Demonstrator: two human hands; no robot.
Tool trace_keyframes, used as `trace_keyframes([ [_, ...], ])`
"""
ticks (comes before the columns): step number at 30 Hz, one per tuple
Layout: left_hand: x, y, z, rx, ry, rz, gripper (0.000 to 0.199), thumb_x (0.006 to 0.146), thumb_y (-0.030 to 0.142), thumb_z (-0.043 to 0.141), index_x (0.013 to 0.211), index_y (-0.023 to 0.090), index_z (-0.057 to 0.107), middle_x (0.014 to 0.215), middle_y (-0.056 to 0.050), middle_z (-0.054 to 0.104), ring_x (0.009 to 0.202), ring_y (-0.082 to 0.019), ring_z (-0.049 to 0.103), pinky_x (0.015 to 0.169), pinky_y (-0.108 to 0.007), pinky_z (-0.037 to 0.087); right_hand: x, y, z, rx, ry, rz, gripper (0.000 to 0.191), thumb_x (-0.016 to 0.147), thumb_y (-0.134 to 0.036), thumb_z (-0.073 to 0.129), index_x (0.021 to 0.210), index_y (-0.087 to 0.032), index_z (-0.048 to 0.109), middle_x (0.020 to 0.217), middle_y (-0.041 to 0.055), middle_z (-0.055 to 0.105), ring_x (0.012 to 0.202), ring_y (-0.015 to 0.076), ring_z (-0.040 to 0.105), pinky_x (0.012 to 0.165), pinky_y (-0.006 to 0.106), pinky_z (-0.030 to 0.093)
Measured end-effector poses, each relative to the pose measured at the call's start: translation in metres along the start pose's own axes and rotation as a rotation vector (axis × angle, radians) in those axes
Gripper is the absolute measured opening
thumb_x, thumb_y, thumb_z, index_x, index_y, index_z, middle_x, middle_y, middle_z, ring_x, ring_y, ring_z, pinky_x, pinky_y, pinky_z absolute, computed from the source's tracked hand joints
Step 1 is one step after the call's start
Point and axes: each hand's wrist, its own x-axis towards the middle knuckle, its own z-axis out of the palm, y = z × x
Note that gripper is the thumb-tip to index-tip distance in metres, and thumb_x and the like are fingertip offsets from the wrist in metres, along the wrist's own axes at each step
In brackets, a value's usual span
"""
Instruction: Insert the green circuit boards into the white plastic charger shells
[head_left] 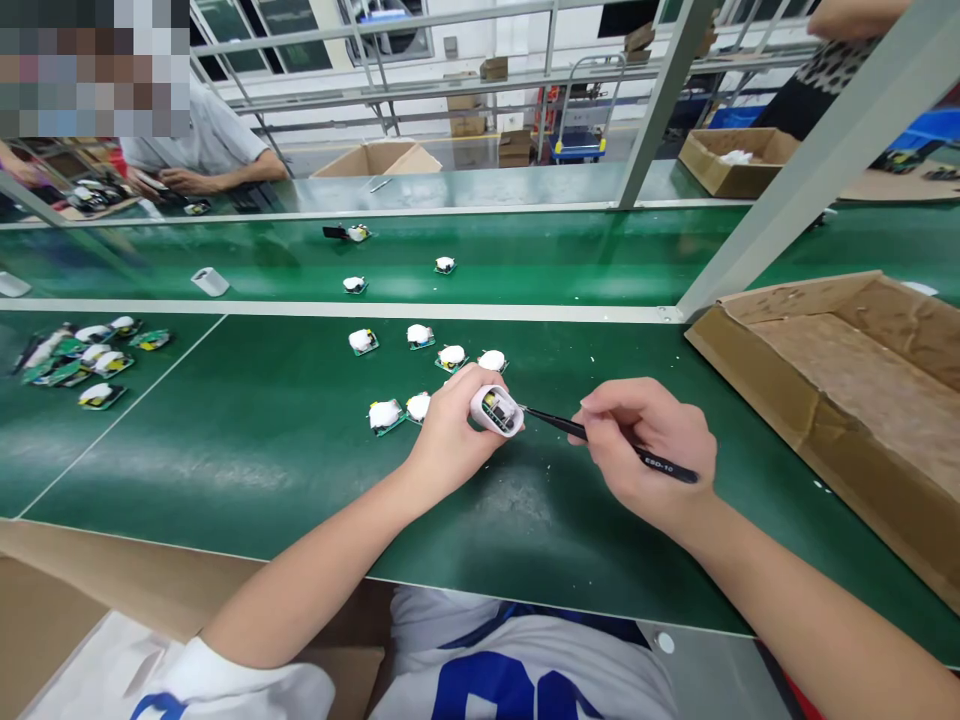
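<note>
Left: circuit boards on worktop | centre: my left hand's fingers grip white casing | right of centre: my right hand's fingers pinch tweezers, tips beside its rim | I judge: tweezer work at the opening; next move calls for steady casing

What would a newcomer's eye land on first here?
Probably the white plastic housing in the left hand, its open end showing electronics, with black tweezers in the right hand beside it. Next, the small white-topped green circuit boards scattered beyond on the green work surface.
</note>
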Motion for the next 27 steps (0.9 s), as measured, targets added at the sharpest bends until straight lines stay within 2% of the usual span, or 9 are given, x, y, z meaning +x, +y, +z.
trace_keyframes([
  [8, -0.0005, -0.0003, -0.0002, 0.056, 0.009, 0.063, 0.025, 0.065, 0.001, 0.066, 0.079, 0.019, 0.055, 0.077, 0.003, 0.055, 0.069, -0.007, 0.049, 0.057, -0.017, 0.035, -0.0013, 0.0023, 0.0016, -0.029, 0.009, -0.01, 0.016, 0.085, -0.01, 0.05, 0.086, -0.025, 0.055, 0.062, -0.005, 0.059, 0.047, 0.0097, 0.059, 0.044, 0.019, 0.046],
  [16, -0.0006, -0.0017, -0.0004, 0.121, 0.012, 0.086, 0.022, 0.067, 0.002, 0.063, 0.08, 0.018, 0.056, 0.078, 0.002, 0.055, 0.071, -0.009, 0.049, 0.061, -0.019, 0.036, -0.0007, 0.0011, 0.0023, -0.071, 0.005, 0.03, 0.014, 0.085, -0.012, 0.051, 0.085, -0.024, 0.056, 0.062, -0.0048, 0.06, 0.049, 0.0104, 0.06, 0.045, 0.019, 0.048],
  [27, 0.0011, -0.0026, -0.0017, 0.119, 0.048, 0.087, 0.023, 0.067, 0.003, 0.067, 0.078, 0.018, 0.055, 0.076, 0.003, 0.054, 0.07, -0.009, 0.049, 0.061, -0.019, 0.035, -0.0006, 0.0053, 0.0016, -0.017, -0.054, 0.043, 0.016, 0.083, -0.008, 0.052, 0.086, -0.024, 0.054, 0.062, -0.0056, 0.057, 0.049, 0.0101, 0.058, 0.048, 0.02, 0.048],
])
